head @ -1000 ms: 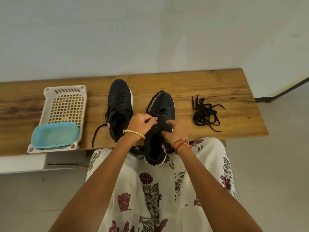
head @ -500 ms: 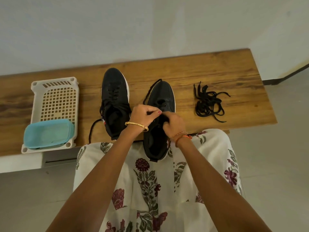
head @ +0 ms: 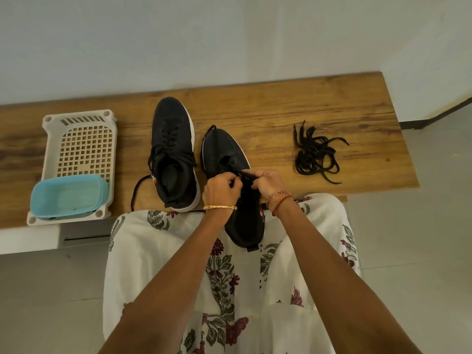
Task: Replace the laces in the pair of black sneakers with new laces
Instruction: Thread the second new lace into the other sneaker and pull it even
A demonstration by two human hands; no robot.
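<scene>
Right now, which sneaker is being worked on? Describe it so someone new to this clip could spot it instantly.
Start at the wooden bench: two black sneakers sit mid-bench. It is the right-hand sneaker, heel overhanging onto the floral lap, with the left hand and right hand pinching at its eyelets. Unlike the laced sneaker beside it, its toe shows no lacing.

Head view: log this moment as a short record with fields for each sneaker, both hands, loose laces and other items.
sneaker in work: right sneaker, heel over the bench edge on the lap
other sneaker: left sneaker, laced, on the bench
left hand: pinching lace
right hand: pinching lace
loose laces: bundled, right of the sneakers
other: white basket holding a blue tub
</scene>
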